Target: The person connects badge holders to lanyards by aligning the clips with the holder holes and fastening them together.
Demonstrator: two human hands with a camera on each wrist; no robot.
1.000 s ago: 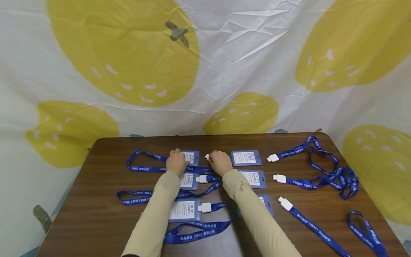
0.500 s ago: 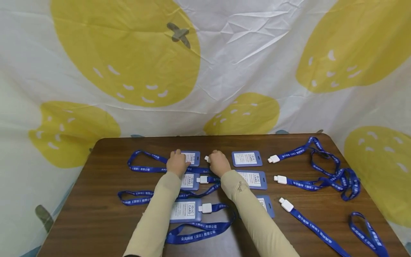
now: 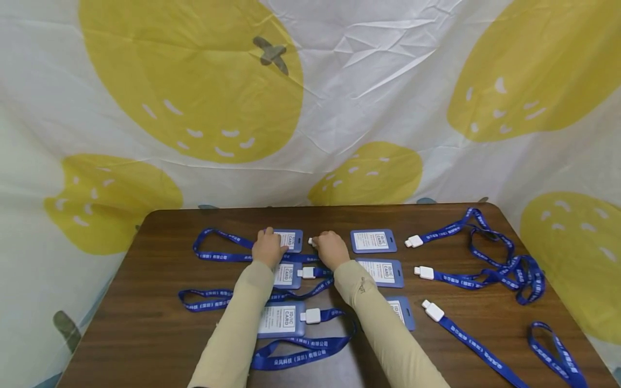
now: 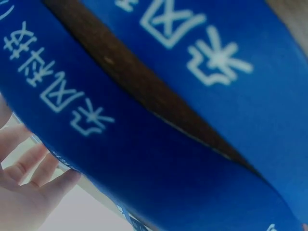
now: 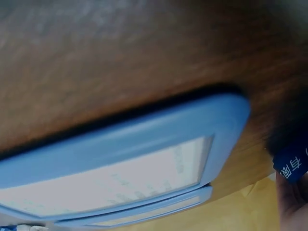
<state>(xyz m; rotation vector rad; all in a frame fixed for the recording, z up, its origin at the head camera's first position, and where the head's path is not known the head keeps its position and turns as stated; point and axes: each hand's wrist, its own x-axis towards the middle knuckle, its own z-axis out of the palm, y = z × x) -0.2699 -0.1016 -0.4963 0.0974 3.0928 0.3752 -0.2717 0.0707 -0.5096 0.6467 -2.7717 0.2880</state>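
Observation:
In the head view, my left hand [image 3: 268,249] lies over the left end of the farthest badge holder [image 3: 291,241] in the left column, thumb along its near edge. My right hand [image 3: 331,249] pinches a blue lanyard [image 3: 304,258] near its white clip [image 3: 311,242], which pokes out toward that holder, apart from its slotted end. The lanyard loops left past my left hand. Its printed strap [image 4: 192,144] fills much of the left wrist view, with fingers [image 4: 29,161] at lower left. The right wrist view catches the strap [image 5: 292,161] at my right fingers.
Nearer in the left column, two badge holders [image 3: 288,275] [image 3: 281,320] have lanyard clips [image 3: 308,272] [image 3: 312,316] at their ends. Right of my right hand lie three badge holders [image 3: 373,241] [image 3: 383,272] [image 3: 401,312]. Several blue lanyards [image 3: 477,350] lie at the table's right [image 3: 436,328].
My right fingers cover slightly more of the white clip than before. The left hand stays on the badge holder, and the other items keep their places.

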